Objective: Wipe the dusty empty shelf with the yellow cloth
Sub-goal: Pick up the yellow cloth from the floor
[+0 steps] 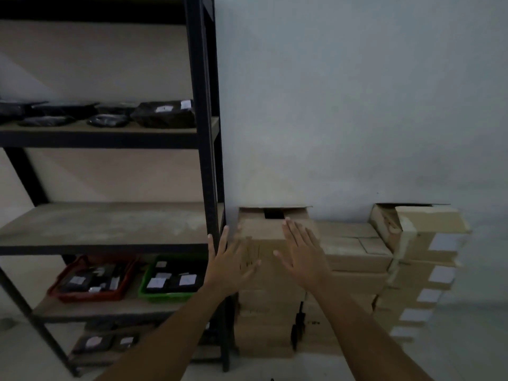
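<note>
Both my hands, left hand (229, 266) and right hand (303, 257), spread flat, holding nothing. I judge wiping unstarted: the dusty shelf (110, 224) waits (no yellow cloth visible), so fetching it comes next

Both hands (231, 266) (303, 259) outstretched, fingers straight

Dim, flat indoor light, no visible source; grey wall (357, 105) darkens toward corners; deep shadow under top of rack (203, 133); soft overall blur, box labels unreadable; wide-angle bending of rack posts at left edge; no glare
</note>
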